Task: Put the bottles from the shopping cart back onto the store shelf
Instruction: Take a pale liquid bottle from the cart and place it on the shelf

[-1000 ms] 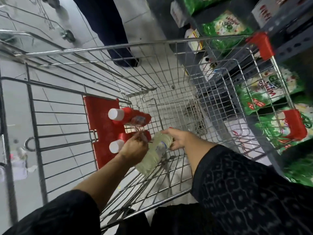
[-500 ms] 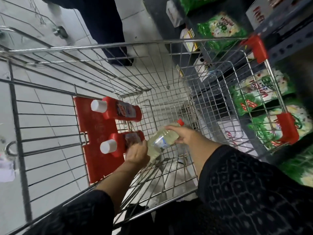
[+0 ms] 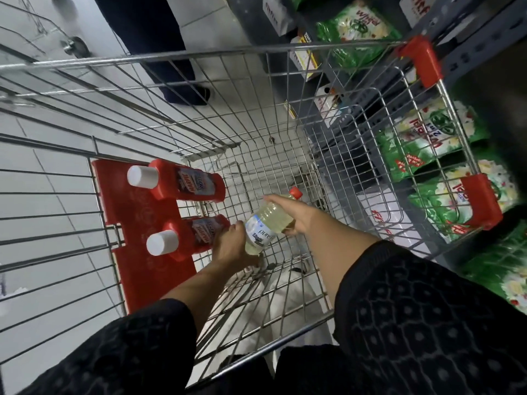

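Note:
A clear bottle [image 3: 265,226] of pale yellow liquid with a red cap is held tilted over the wire shopping cart [image 3: 199,54]. My right hand [image 3: 296,215] grips its upper body near the neck. My left hand [image 3: 231,249] cups its base, with the thumb touching the lower red bottle. Two red bottles with white caps lie on the cart's red seat flap [image 3: 128,212], the upper red bottle [image 3: 188,183] and the lower red bottle [image 3: 196,235], caps pointing left. The store shelf [image 3: 368,132] stands to the right of the cart.
Green detergent bags [image 3: 422,138] and boxes fill the shelf levels on the right, close against the cart's side. Another person's dark leg and shoe [image 3: 182,89] stand beyond the cart's far end. Part of a second cart [image 3: 68,44] shows at the top left on the tiled floor.
The clear bottle has been lifted and turned, its red cap now pointing away and up to the right. My left hand slid down to its base beside the lower red bottle.

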`<state>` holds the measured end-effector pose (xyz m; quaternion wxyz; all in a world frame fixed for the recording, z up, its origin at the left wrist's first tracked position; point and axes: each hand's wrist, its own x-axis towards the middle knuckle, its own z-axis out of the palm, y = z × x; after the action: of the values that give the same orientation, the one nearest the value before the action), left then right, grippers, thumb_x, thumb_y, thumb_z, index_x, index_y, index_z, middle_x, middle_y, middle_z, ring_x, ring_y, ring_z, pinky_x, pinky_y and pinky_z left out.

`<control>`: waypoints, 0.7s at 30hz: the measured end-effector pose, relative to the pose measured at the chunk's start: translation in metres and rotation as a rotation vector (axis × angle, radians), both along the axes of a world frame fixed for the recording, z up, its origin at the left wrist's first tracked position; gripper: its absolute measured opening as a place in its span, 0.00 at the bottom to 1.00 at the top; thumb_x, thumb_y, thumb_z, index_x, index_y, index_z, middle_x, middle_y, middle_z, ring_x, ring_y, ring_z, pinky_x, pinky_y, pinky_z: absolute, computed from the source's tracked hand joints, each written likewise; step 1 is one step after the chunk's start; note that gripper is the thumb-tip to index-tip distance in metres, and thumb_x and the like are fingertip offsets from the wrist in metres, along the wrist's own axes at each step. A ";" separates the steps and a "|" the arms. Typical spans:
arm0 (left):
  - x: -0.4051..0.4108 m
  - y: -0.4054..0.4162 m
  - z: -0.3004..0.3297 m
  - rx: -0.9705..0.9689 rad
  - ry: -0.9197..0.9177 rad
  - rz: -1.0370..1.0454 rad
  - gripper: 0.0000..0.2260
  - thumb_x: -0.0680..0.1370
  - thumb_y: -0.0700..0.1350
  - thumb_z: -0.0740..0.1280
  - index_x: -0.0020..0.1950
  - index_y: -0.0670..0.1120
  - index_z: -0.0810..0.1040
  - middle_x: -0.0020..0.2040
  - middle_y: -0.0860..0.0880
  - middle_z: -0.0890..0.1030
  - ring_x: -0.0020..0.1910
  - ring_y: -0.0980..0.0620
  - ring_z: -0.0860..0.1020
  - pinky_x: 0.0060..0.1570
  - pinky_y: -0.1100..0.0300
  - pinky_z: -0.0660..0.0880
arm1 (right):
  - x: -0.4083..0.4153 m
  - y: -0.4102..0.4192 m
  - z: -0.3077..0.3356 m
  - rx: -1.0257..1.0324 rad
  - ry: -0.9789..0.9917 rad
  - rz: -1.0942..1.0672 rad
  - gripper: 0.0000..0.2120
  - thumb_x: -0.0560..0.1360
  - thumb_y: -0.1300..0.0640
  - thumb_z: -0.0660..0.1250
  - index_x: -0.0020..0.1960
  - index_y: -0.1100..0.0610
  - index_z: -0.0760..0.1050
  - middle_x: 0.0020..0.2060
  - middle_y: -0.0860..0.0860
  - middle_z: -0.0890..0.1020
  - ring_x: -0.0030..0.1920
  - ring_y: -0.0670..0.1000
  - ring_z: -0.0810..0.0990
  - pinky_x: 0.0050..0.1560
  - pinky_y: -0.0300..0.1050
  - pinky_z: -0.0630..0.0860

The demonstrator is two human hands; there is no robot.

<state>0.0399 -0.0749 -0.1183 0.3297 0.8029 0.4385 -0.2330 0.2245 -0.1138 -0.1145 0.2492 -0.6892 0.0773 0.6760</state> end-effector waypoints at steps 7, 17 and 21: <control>0.017 0.016 0.054 -0.017 -0.176 0.045 0.37 0.58 0.56 0.79 0.61 0.49 0.66 0.52 0.51 0.79 0.48 0.49 0.78 0.46 0.52 0.79 | 0.030 0.008 0.073 0.174 0.055 -0.189 0.24 0.69 0.39 0.73 0.55 0.56 0.77 0.49 0.56 0.83 0.48 0.55 0.83 0.38 0.45 0.81; 0.119 0.015 0.181 -0.022 -0.620 -0.085 0.34 0.60 0.60 0.78 0.61 0.53 0.70 0.53 0.53 0.82 0.50 0.50 0.80 0.43 0.56 0.76 | 0.089 -0.058 0.251 0.650 -0.438 -0.454 0.23 0.60 0.54 0.81 0.54 0.56 0.80 0.45 0.50 0.87 0.47 0.49 0.86 0.51 0.46 0.82; 0.174 -0.018 0.242 -0.014 -0.861 -0.180 0.36 0.59 0.54 0.82 0.64 0.49 0.73 0.55 0.49 0.81 0.52 0.47 0.80 0.45 0.59 0.74 | 0.111 -0.111 0.329 0.746 -0.723 -0.630 0.18 0.67 0.63 0.77 0.54 0.51 0.80 0.46 0.47 0.87 0.47 0.47 0.85 0.49 0.42 0.80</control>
<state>0.2135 -0.0927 0.1240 0.4662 0.8596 0.1878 0.0923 0.3350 -0.2246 0.2149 0.6723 -0.6855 -0.0541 0.2741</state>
